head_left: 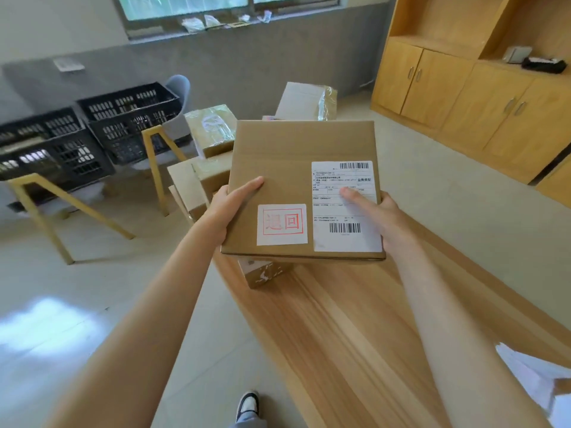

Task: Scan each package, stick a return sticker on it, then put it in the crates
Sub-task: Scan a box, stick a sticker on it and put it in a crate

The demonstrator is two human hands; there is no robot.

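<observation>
I hold a flat brown cardboard package [287, 168] above the wooden table [355, 335]. On its top are a white return sticker with red characters [281, 224] and a white shipping label with barcodes [346, 208]. My left hand [234, 202] grips the package's left edge, thumb on top. My right hand [380, 214] grips the right edge, thumb lying on the label. Two black plastic crates [123, 125] [46, 143] stand on chairs at the left.
Several more cardboard packages [213, 128] lie piled on the far end of the table, and a small one [262, 273] sits under the held package. Wooden cabinets [463, 94] line the right wall. White paper [531, 372] lies at the table's near right corner.
</observation>
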